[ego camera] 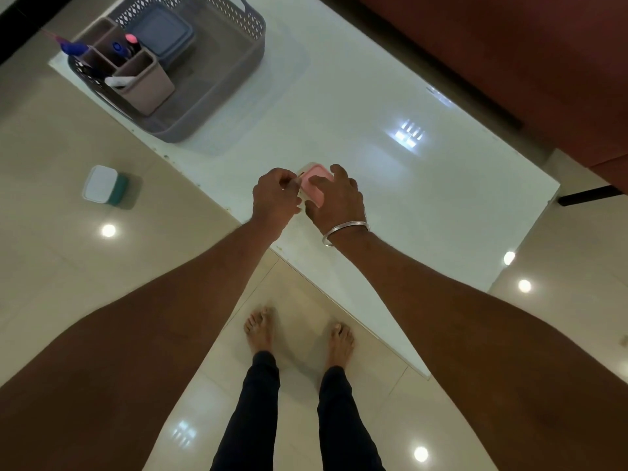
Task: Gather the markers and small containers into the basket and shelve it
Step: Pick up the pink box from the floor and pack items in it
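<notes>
- Head view: your left hand (274, 195) pinches the side of the pink-lidded container (314, 186) and your right hand (336, 200) curls over its lid, right at the table's (373, 96) near edge.
- The basket (210, 103) sits at the table's left corner, with markers (119, 49) and a blue container (163, 35) inside.
- The teal container (105, 185) is down on the floor (51, 266).

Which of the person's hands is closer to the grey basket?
Left. The left hand is nearer, down-right of the grey basket; the right hand lies beside it, farther off.
</notes>
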